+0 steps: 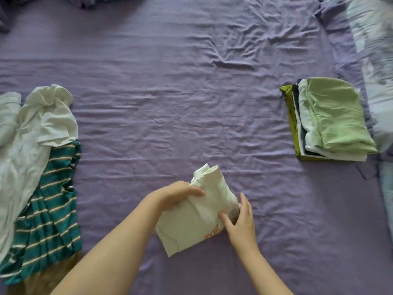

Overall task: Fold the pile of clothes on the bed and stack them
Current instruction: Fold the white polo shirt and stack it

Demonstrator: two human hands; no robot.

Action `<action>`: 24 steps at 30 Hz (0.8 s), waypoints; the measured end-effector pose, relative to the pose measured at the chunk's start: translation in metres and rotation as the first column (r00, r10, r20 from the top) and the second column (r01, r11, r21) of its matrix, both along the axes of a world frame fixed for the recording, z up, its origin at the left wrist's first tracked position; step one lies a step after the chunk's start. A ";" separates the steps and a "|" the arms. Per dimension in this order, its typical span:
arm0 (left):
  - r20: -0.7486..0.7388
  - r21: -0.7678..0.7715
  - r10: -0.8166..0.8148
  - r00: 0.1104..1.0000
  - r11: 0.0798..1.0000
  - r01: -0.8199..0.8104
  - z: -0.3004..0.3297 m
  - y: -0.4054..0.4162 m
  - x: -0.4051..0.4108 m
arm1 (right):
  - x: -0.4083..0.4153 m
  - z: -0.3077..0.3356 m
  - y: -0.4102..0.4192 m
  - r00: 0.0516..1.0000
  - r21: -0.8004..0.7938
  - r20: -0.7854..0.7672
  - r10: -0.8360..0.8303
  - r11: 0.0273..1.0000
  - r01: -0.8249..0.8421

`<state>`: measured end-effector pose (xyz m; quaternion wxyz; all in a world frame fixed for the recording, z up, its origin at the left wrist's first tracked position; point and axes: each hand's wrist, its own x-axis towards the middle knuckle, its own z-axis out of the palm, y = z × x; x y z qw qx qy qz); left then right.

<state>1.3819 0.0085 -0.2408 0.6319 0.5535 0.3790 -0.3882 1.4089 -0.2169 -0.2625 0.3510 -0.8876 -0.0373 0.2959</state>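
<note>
Two hands: both of yours are on one folded white garment (pixel 195 218), low in the middle of the view.
Folded white garment: it lies on the purple bed sheet (pixel 170 92) between your hands, a compact bundle with red printed characters along its near right edge (too small to read).
Left hand: your left hand (pixel 176 194) grips the garment's upper left side, thumb curled over the top layer, the other fingers hidden under the cloth.
Right hand: your right hand (pixel 240 222) holds the garment's right edge, thumb pressed on top near the red print, fingers nearly straight along the side; you pinch the cloth between thumb and fingers.
Garment to hands: the far end of the bundle sticks out past your left hand, and the near left corner hangs down toward your left forearm.
Unfolded pile: at your far left lie loose clothes, well apart from your hands, a crumpled white shirt (pixel 42 120) lying partly over a teal striped shirt (pixel 49 220).
Tan cloth: a tan piece (pixel 46 277) shows under the near edge of the striped shirt.
Folded stack: at your right, well apart from your hands, stands a stack of folded clothes (pixel 327 122) with a light green garment (pixel 338 116) on top (white, dark and olive layers show at its left edge).
Bedding: a pale patterned quilt (pixel 376 60) runs along the right edge of the bed, just beside the stack.
</note>
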 end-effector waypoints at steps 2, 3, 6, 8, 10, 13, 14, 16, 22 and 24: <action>0.024 -0.130 0.142 0.990 0.982 -0.138 0.008 -0.012 -0.001 | 0.008 0.006 -0.007 0.969 0.140 -0.163 -0.187 0.968 0.210; 0.021 -0.209 0.243 0.970 0.950 -0.233 0.013 -0.019 0.001 | 0.014 0.009 -0.010 0.932 0.195 -0.261 -0.253 0.931 0.308; -0.022 -0.365 0.504 0.863 0.800 -0.477 0.027 -0.043 0.015 | 0.037 0.016 -0.017 0.816 0.339 -0.505 -0.283 0.804 0.489; -0.027 -0.424 0.593 0.805 0.722 -0.546 0.034 -0.059 0.033 | 0.060 0.027 -0.025 0.786 0.439 -0.584 -0.204 0.735 0.517; -0.002 -0.450 0.626 0.780 0.696 -0.560 0.040 -0.074 0.056 | 0.091 0.042 -0.039 0.779 0.521 -0.618 -0.110 0.684 0.510; 0.072 -0.442 0.630 0.773 0.715 -0.541 0.048 -0.096 0.094 | 0.147 0.065 -0.067 0.853 0.584 -0.521 -0.031 0.716 0.383; 0.097 -0.431 0.632 0.769 0.723 -0.540 0.051 -0.104 0.109 | 0.166 0.072 -0.076 0.880 0.603 -0.475 -0.010 0.725 0.334; 0.150 -0.418 0.649 0.746 0.725 -0.547 0.055 -0.122 0.143 | 0.207 0.084 -0.093 0.919 0.620 -0.395 0.004 0.739 0.263; 0.226 -0.472 0.654 0.722 0.722 -0.507 0.080 -0.172 0.265 | 0.313 0.107 -0.135 0.958 0.634 -0.270 -0.098 0.731 0.253; 0.251 -0.462 0.625 0.739 0.748 -0.476 0.088 -0.182 0.303 | 0.344 0.112 -0.146 0.962 0.633 -0.238 -0.135 0.730 0.259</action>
